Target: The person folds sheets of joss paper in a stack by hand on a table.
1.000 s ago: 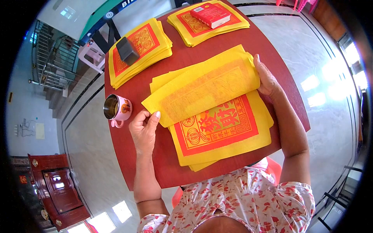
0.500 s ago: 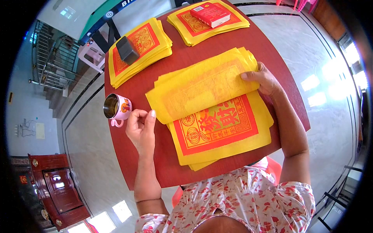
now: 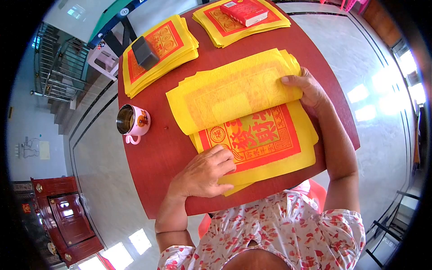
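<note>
Fingers (image 3: 220,158) of the left hand (image 3: 200,175), seen from the head, are half curled over the near left corner of the printed yellow sheets (image 3: 288,173) by the worktop's (image 3: 166,180) near edge, thumb slightly apart; whether they pinch paper cannot be told. Toward the right edge, the right hand (image 3: 312,92) pinches the turned-back sheets (image 3: 234,90), thumb on top. A pink mug (image 3: 143,120) stands at the left edge; a dark block (image 3: 145,53) tops the stack (image 3: 170,41) at the far left corner.
</note>
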The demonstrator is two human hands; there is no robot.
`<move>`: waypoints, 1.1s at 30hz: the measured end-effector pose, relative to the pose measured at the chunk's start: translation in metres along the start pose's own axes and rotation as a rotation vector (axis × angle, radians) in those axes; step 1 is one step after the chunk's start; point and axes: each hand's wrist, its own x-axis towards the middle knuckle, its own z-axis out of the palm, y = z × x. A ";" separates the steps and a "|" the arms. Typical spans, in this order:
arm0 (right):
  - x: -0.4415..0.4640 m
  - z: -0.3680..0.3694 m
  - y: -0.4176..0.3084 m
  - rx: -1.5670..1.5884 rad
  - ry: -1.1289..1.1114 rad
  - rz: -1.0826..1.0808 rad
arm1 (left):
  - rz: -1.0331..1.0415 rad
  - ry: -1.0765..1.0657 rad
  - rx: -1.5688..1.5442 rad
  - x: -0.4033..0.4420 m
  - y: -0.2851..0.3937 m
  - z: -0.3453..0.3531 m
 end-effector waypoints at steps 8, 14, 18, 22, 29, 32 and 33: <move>0.003 -0.004 0.002 0.016 -0.010 0.003 | -0.007 0.000 -0.019 0.000 -0.002 0.001; 0.002 -0.004 0.001 0.014 -0.019 -0.003 | -0.010 -0.005 0.033 0.003 0.000 0.002; 0.002 -0.004 0.001 -0.007 -0.007 -0.002 | -0.033 -0.016 0.035 0.003 0.001 0.003; 0.003 -0.005 0.002 -0.006 -0.013 0.005 | -0.026 -0.015 0.055 0.003 0.002 0.003; 0.003 -0.004 0.003 0.011 -0.008 -0.009 | -0.025 -0.029 0.080 0.004 0.004 0.003; 0.002 -0.003 0.002 0.018 -0.002 -0.009 | -0.025 -0.032 0.084 0.004 0.004 0.003; 0.002 -0.003 0.002 0.022 -0.003 -0.007 | -0.025 -0.033 0.084 0.003 0.004 0.003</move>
